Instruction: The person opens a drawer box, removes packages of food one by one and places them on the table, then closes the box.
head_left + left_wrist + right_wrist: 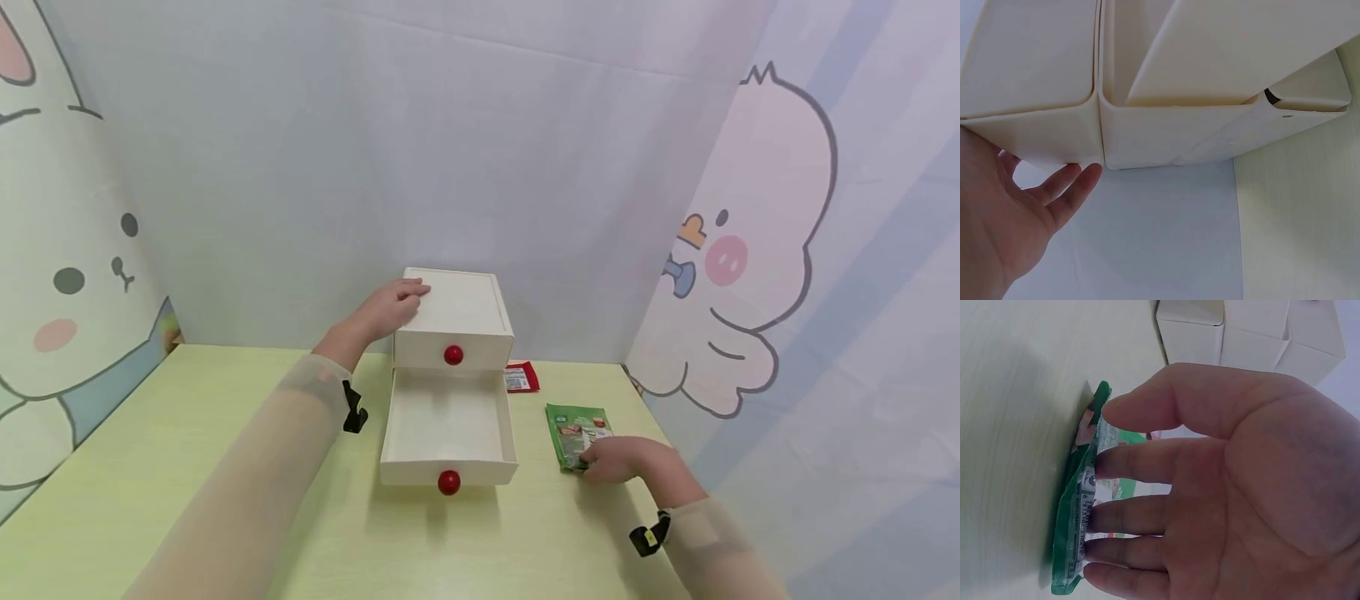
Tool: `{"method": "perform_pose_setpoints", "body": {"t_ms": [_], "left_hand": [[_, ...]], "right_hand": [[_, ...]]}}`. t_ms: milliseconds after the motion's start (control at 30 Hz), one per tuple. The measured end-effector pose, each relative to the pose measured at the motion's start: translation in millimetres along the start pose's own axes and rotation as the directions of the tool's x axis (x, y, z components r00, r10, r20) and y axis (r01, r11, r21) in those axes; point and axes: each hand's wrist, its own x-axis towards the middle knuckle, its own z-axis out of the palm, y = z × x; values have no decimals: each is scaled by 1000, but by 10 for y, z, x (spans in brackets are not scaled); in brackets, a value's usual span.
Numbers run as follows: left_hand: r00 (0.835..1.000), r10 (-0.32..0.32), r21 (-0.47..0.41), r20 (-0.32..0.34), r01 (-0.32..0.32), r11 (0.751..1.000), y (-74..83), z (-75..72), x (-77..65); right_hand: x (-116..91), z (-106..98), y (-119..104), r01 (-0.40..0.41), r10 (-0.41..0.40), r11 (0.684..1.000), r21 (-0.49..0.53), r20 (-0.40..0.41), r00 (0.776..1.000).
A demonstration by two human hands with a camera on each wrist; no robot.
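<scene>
A white drawer unit (454, 302) stands on the table, its upper drawer pushed in and the drawer (448, 421) below pulled out, with nothing inside. Both drawers have round red knobs. My left hand (386, 310) rests on the left edge of the unit's top; the left wrist view shows its extended fingers (1075, 194) against the unit. To the right lies a green packet (576, 425) with printed pictures and a pale label. My right hand (618, 460) is at its near right corner. In the right wrist view, straight fingers (1132, 515) touch the packet (1072, 528) with their tips.
A red packet (522, 377) with a white label lies behind the pulled-out drawer, partly hidden by the unit. The pale wooden table (247, 392) meets a curtain (300, 167) with cartoon animals at the back and sides.
</scene>
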Motion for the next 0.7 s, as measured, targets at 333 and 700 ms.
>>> {"method": "perform_pose_setpoints", "body": {"t_ms": [333,700], "left_hand": [[1000,15,0,-6,-15,1000,18,5,19],[1000,1,18,-10,0,1000,14,6,2]], "right_hand": [[185,97,127,-91,96,992,82,-51,994],[478,109,268,-67,93,987,147,-174,980]]}}
